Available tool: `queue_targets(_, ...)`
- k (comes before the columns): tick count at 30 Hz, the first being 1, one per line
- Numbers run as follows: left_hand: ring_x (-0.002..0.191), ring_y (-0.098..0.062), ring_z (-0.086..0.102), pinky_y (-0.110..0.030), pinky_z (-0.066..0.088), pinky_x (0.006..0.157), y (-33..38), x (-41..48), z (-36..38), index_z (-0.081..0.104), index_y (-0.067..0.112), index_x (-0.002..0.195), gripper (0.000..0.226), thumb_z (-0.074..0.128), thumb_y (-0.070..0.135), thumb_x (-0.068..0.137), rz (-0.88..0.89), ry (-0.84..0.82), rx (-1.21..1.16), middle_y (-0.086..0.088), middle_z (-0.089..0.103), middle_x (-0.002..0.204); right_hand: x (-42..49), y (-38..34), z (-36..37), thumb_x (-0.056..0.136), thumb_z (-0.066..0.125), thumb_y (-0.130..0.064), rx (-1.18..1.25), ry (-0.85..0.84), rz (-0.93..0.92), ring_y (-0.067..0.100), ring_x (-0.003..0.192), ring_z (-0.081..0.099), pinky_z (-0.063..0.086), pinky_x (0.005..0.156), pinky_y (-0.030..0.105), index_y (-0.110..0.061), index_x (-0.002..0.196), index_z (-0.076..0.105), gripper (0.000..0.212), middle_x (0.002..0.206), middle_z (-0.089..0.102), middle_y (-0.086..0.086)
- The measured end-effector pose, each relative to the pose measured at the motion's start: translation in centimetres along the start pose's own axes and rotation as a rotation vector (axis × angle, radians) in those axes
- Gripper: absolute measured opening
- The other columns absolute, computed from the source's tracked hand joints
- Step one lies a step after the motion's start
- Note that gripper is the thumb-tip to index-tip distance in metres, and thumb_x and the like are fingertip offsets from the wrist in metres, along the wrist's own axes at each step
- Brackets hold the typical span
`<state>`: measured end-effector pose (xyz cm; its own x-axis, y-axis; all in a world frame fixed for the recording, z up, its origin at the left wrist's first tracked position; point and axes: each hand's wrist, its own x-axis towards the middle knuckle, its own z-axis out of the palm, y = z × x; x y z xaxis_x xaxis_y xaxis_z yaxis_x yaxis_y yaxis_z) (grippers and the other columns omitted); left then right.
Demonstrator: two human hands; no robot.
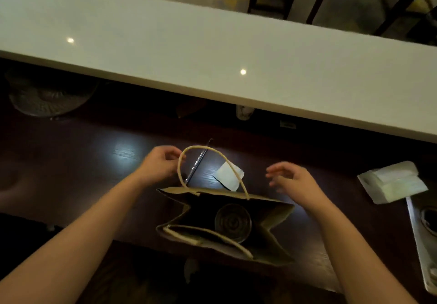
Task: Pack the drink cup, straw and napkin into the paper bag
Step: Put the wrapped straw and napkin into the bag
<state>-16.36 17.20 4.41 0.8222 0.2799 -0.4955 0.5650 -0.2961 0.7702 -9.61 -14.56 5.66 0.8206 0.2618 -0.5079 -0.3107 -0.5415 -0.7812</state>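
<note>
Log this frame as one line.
cup: in paper bag | straw, napkin: on table | hands: left at bag handle, right open

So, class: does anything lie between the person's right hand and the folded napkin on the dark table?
Nothing solid. The right hand is open, with bare table between it and the napkin. Only the paper bag's far handle arches across the napkin's near edge.

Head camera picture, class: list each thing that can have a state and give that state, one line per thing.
Paper bag: upright, mouth open.
Drink cup: standing inside the bag, lid on.
Straw: lying on the table, not packed.
Napkin: lying on the table behind the bag, not packed.
Left hand: fingers curled at the far handle; grip unclear.
Right hand: open, holding nothing.
Napkin stack: lying at right.
</note>
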Motion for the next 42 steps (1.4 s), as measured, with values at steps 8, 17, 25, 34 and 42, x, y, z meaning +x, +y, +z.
queue_targets(8, 0.074, -0.019, 0.069, -0.032, 0.055, 0.074, -1.6, 7.8, 5.3, 0.057, 0.028, 0.069, 0.027, 0.083, 0.035, 0.066, -0.060, -0.042, 0.524, 0.001, 0.072, 0.074, 11.2, 0.1, 6.2, 0.076, 0.075, -0.023, -0.593, -0.212, -0.229, 0.022, 0.096, 0.060, 0.051, 0.086, 0.032, -0.015, 0.122, 0.061, 0.049, 0.112, 0.060, 0.008)
queue_targets(17, 0.093, -0.027, 0.068, -0.033, 0.055, 0.081, -1.8, 8.5, 6.3, 0.054, 0.032, 0.065, 0.013, 0.067, 0.034, 0.066, -0.115, -0.069, 0.685, -0.003, 0.073, 0.092, 12.1, 2.1, 8.5, 0.079, 0.068, -0.026, -0.812, -0.156, -0.200, 0.032, 0.108, 0.059, 0.049, 0.081, 0.036, -0.015, 0.108, 0.057, 0.032, 0.115, 0.062, 0.010)
queue_targets(25, 0.076, -0.025, 0.066, -0.029, 0.050, 0.066, 0.1, 5.7, 3.8, 0.056, 0.025, 0.063, 0.019, 0.072, 0.034, 0.067, 0.031, 0.003, 0.573, 0.002, 0.062, 0.067, 10.3, 0.2, 5.5, 0.073, 0.071, -0.006, -0.272, -0.111, -0.027, 0.012, 0.060, 0.052, 0.038, 0.055, 0.024, -0.025, 0.064, 0.054, 0.028, 0.066, 0.057, -0.004)
queue_targets(34, 0.066, -0.022, 0.073, -0.033, 0.057, 0.069, 10.1, -6.3, -3.0, 0.068, 0.026, 0.085, 0.017, 0.073, 0.011, 0.079, 0.451, -0.001, 0.065, 0.002, 0.073, 0.070, -6.0, -10.5, -2.0, 0.076, 0.061, 0.013, 0.615, -0.141, -0.144, 0.020, 0.079, 0.074, 0.060, 0.073, 0.032, -0.002, 0.098, 0.069, 0.028, 0.086, 0.077, 0.010)
queue_targets(42, 0.087, -0.014, 0.064, -0.035, 0.052, 0.075, 11.8, -18.8, -3.9, 0.066, 0.024, 0.093, 0.008, 0.059, 0.020, 0.093, 0.731, -0.114, 0.376, 0.004, 0.070, 0.086, -16.9, -10.1, 0.9, 0.079, 0.061, 0.006, 0.655, -0.264, -0.221, 0.021, 0.075, 0.070, 0.058, 0.065, 0.030, -0.007, 0.086, 0.069, 0.017, 0.081, 0.070, 0.011)
